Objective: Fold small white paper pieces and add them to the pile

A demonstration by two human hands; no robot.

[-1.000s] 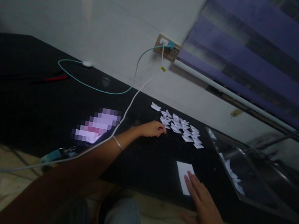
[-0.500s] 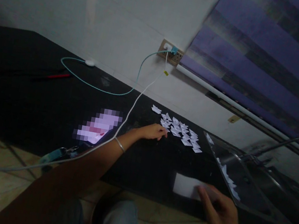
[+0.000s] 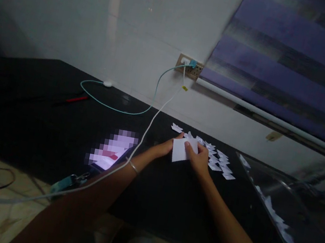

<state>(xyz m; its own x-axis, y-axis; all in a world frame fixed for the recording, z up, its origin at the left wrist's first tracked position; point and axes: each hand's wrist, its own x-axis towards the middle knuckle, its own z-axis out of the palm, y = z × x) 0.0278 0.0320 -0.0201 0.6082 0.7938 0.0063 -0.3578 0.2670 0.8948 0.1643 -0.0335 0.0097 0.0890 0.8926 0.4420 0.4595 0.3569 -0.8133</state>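
A small white piece of paper is held up over the dark countertop. My right hand grips its right side, thumb pressed on the front face. At the paper's left edge is my left hand, its thumb showing near the upper corner; the paper hides its other fingers, so their grip cannot be told. Just behind both hands, several folded white paper boats stand in rows, partly covered by my right hand. One paper boat sits apart at the left end.
A lit phone lies left of my left forearm, near a teal strap. A white cable crosses that forearm from the wall socket. More white folded paper lines the metal sink's edge at right.
My right hand has carried the paper up and left from near the counter's front edge to meet my left hand. The view has shifted slightly.
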